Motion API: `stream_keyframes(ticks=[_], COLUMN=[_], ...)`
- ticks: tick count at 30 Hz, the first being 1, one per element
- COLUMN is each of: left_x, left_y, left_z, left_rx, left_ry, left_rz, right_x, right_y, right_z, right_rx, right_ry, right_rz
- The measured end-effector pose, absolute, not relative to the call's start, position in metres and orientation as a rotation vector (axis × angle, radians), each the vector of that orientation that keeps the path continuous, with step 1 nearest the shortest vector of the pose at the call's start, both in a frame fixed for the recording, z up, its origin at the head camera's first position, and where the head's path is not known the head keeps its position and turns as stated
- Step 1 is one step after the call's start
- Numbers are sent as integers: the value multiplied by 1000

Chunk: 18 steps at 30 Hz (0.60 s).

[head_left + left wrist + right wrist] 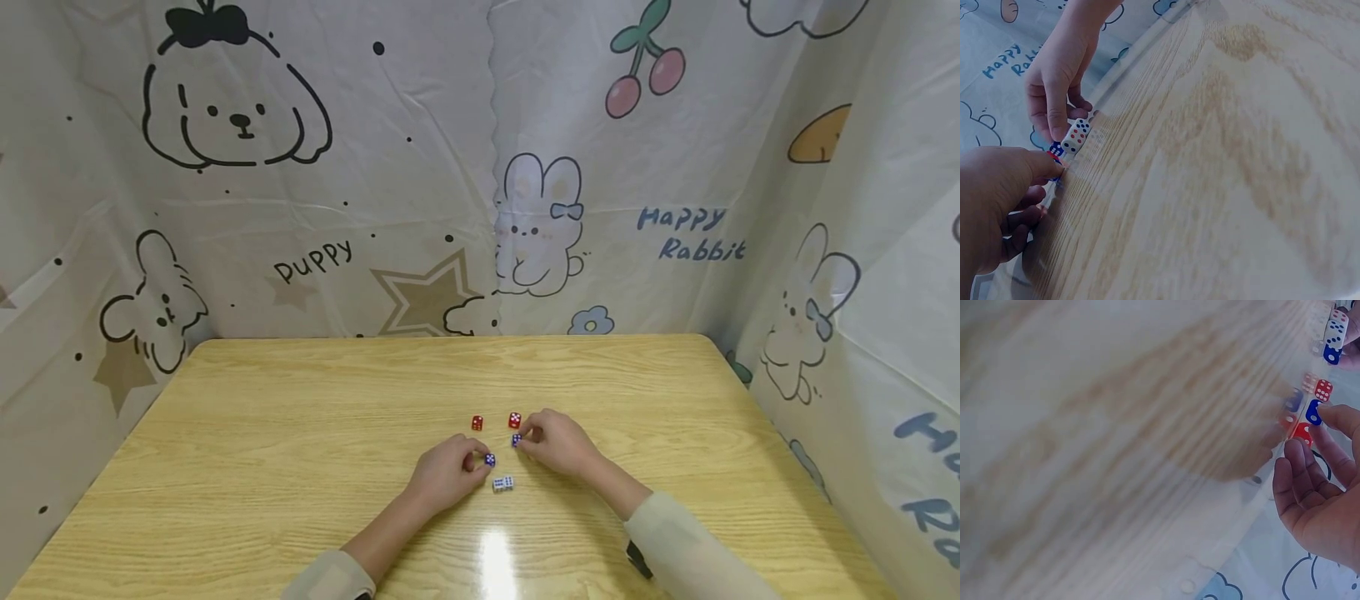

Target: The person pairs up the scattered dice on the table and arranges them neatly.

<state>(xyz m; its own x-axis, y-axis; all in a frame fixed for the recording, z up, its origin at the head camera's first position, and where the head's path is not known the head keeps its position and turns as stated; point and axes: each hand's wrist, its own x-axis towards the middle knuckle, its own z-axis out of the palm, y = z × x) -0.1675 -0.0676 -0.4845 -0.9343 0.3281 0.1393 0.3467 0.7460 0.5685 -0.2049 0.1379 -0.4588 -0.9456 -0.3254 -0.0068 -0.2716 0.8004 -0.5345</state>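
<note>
My left hand (447, 472) pinches a blue die (490, 459) between thumb and forefinger at the tabletop. Slightly farther back, my right hand (558, 442) has thumb and fingertip on another blue die (517, 440); the right wrist view shows that blue die (1314, 412) between its fingers. Just behind it sits a red die (514, 420), with a second red die (477, 423) to its left, apart from both hands. Two white dice (503, 483) stand side by side nearest the person, touching each other. The left wrist view shows the white dice (1077, 134) between both hands.
The wooden table (262, 433) extends widely around the dice. A cloth (420, 167) printed with cartoon animals hangs behind and along both sides. Light glares off the table (497, 558) near its front.
</note>
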Motion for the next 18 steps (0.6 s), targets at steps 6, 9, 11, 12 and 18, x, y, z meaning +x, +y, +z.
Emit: stream_keyframes(ticks=[6,9,11,12,18], left_x=[-167,-168,-167,-168,-168], left_y=[-67,-66,-66,-66,-67], left_z=[-485,-485,-485,-486,-486], left_rx=[-566,-570,-570,-571,-574], left_ry=[-2899,-2895,-2893,-2893,-2896], left_rz=[-954,-953,-953,-951,-946], right_x=[-202,-201,-200,-200,-198], right_y=[140,139,139,139,139], right_z=[-459,-460,-461,-460,-459], right_rx=[-484,-508,-519,-521,-535], right_ry=[2878,2876,2871,2868,2865], right_rz=[-847,-847,-852,-854,-862])
